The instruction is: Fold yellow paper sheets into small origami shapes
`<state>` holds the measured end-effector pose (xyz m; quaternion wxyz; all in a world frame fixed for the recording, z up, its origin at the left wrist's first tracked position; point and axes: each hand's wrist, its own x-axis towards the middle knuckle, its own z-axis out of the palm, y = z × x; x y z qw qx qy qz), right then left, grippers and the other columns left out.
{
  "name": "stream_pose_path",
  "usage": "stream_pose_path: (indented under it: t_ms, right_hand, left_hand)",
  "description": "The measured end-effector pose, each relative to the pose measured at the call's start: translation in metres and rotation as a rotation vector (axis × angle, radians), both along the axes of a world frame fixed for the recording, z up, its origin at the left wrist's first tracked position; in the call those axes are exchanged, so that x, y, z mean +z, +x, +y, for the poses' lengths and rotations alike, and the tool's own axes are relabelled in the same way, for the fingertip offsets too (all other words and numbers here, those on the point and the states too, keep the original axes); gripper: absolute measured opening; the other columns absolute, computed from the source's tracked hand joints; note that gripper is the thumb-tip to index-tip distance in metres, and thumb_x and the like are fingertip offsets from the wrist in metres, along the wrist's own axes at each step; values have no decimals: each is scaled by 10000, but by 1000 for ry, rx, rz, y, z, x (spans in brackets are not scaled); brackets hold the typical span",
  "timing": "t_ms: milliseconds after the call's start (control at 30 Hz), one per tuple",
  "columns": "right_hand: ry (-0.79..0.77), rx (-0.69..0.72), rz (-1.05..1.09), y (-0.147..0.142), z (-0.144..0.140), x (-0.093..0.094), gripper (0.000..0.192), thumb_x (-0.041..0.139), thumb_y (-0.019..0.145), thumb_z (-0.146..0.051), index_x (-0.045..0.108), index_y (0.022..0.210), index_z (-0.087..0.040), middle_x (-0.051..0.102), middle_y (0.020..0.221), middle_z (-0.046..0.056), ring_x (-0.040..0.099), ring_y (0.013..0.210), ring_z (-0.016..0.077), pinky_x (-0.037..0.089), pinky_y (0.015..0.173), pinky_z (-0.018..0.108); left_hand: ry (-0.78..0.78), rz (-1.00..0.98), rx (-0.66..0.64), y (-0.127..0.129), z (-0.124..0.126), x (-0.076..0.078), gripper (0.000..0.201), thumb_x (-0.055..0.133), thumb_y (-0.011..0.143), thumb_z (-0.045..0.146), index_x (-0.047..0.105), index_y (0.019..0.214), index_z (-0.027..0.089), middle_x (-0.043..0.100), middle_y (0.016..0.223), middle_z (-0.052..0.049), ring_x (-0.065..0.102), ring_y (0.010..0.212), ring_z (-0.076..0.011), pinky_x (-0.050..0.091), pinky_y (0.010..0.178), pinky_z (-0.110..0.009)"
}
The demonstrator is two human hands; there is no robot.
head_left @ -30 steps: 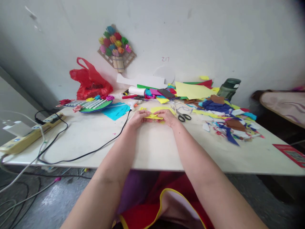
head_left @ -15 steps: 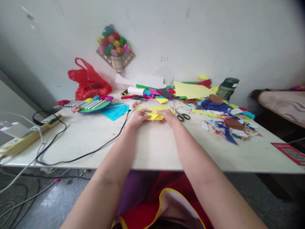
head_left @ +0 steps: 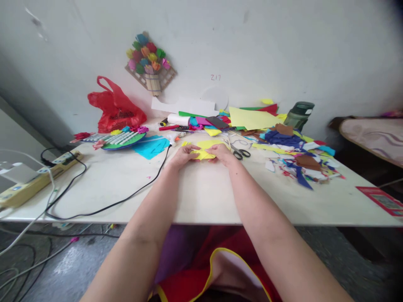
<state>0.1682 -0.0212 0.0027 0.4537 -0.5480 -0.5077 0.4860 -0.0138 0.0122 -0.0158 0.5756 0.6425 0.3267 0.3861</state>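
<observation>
A folded piece of yellow paper (head_left: pixel 204 154) is held between both hands above the middle of the white table. My left hand (head_left: pixel 185 156) grips its left side, with the thumb on top. On the other side my right hand (head_left: pixel 221 154) pinches it, thumb and fingers closed on the edge. More yellow paper (head_left: pixel 206 144) shows just behind the hands. Black-handled scissors (head_left: pixel 242 154) lie right beside my right hand. Behind my left hand rests a white hot glue gun (head_left: pixel 172 137) with a black cord.
Blue paper (head_left: pixel 151 147) and a board of paper flowers (head_left: pixel 121 140) lie left, before a red bag (head_left: pixel 115 111). Paper scraps (head_left: pixel 302 161) and a dark green bottle (head_left: pixel 299 115) stand right. A cord runs to a power strip (head_left: pixel 40 180).
The yellow paper between my hands looks flatter, and my fingers have shifted slightly on it. Both hands keep their hold. The whole view has moved a little.
</observation>
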Motion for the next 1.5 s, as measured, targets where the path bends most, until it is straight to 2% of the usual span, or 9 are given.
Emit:
stream_pose_path:
  t_ms: [100, 267, 400, 533, 633, 833, 1100, 1333, 1500]
  right_hand:
    - [0, 13, 32, 2, 0, 0, 225, 655, 762, -320, 605, 743, -102, 636, 541, 26, 571, 389, 117, 410, 339, 185]
    - [-45, 57, 113, 8, 5, -2, 442, 420, 882, -466, 612, 817, -73, 653, 566, 84, 600, 416, 154, 423, 336, 218]
    - [-6, 81, 44, 8, 5, -4, 362, 603, 778, -451, 617, 780, -90, 654, 583, 64, 602, 433, 143, 421, 339, 200]
    - [25, 109, -45, 3, 1, -2, 265, 757, 638, -327, 598, 653, -114, 624, 556, 14, 575, 421, 107, 399, 341, 169]
    - [30, 79, -41, -1, -1, 0, 233, 762, 626, -245, 566, 585, -127, 591, 514, -17, 535, 396, 81, 427, 376, 177]
    - [47, 72, -84, -1, 1, -1, 197, 751, 629, -249, 589, 608, -139, 596, 501, -21, 527, 390, 86, 390, 363, 176]
    - [31, 73, -72, -1, 0, -1, 161, 731, 632, -209, 589, 600, -141, 583, 479, -26, 531, 393, 96, 396, 375, 187]
    - [54, 83, -11, -3, 3, -5, 179, 737, 595, -200, 571, 557, -145, 572, 471, -28, 529, 420, 100, 433, 403, 199]
    - [68, 66, -4, -4, 3, -6, 174, 724, 597, -187, 564, 543, -148, 569, 466, -30, 531, 425, 103, 447, 411, 206]
  left_hand:
    - [0, -8, -5, 0, 0, 0, 512, 770, 557, 300, 616, 1011, 121, 529, 489, 74, 605, 507, -99, 477, 565, -200]
    - [-8, 7, -1, 0, -1, 0, 553, 778, 549, 308, 611, 1040, 117, 576, 538, 50, 630, 545, -107, 467, 546, -179]
    - [-1, 4, -13, 0, 0, -1, 542, 780, 550, 284, 620, 1041, 121, 517, 487, 78, 608, 521, -90, 477, 561, -179]
    - [-6, 7, -27, 0, 1, -2, 553, 783, 543, 257, 620, 1055, 128, 527, 510, 71, 596, 522, -87, 493, 576, -195]
    - [-17, 0, -39, 1, 0, -1, 518, 767, 571, 278, 629, 1048, 129, 510, 506, 62, 586, 532, -94, 507, 575, -213]
    - [-123, -123, 41, 1, 3, -1, 421, 667, 675, 410, 654, 936, 80, 624, 737, -67, 620, 728, -177, 562, 632, -337]
    - [15, 17, 71, 0, 4, -3, 395, 683, 650, 371, 662, 947, 112, 661, 752, -46, 597, 634, -124, 503, 587, -243]
    - [18, -17, 66, 1, 8, -7, 484, 677, 653, 358, 613, 1068, 117, 670, 744, -45, 615, 652, -142, 507, 618, -271]
    - [20, -32, 74, 2, 4, -3, 428, 671, 655, 433, 634, 945, 121, 668, 770, -46, 603, 642, -126, 491, 578, -239]
